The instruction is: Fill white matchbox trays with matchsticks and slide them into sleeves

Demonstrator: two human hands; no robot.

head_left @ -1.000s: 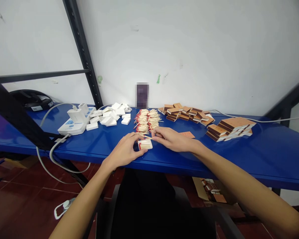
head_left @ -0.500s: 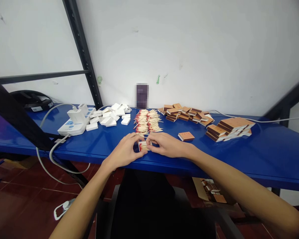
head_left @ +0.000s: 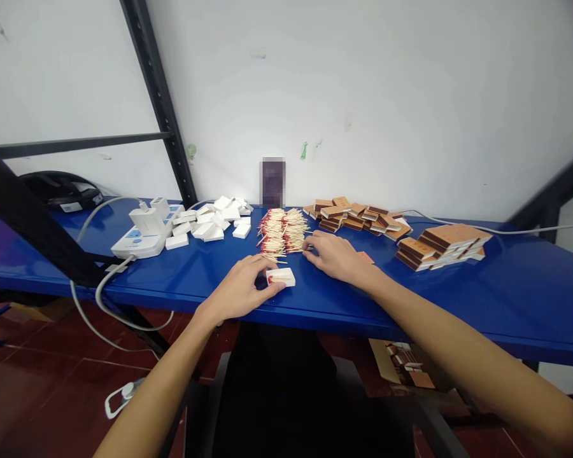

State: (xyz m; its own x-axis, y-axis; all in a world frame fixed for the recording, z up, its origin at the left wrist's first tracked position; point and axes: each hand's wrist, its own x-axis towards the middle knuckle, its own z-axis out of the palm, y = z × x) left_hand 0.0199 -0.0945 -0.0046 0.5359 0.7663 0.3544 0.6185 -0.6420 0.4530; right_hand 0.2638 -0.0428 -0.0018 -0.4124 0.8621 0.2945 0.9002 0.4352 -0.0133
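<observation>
A small white matchbox tray (head_left: 281,277) filled with red-tipped matches lies on the blue table (head_left: 506,299) near its front edge. My left hand (head_left: 241,286) grips the tray's left end with thumb and fingers. My right hand (head_left: 332,254) rests further back, its fingertips at the right edge of the heap of loose matches (head_left: 282,232); whether it pinches any matches is hidden. A brown matchbox sleeve (head_left: 365,257) lies partly under my right hand.
Several white empty trays (head_left: 212,222) lie at the back left beside a white power strip (head_left: 141,238) with a cable. Brown matchboxes lie heaped at the back (head_left: 356,216) and stacked at the right (head_left: 442,245). Black shelf posts (head_left: 157,102) stand left.
My right hand left the tray and moved back and right to the heap of matches, covering the brown sleeve. My left hand stays on the tray.
</observation>
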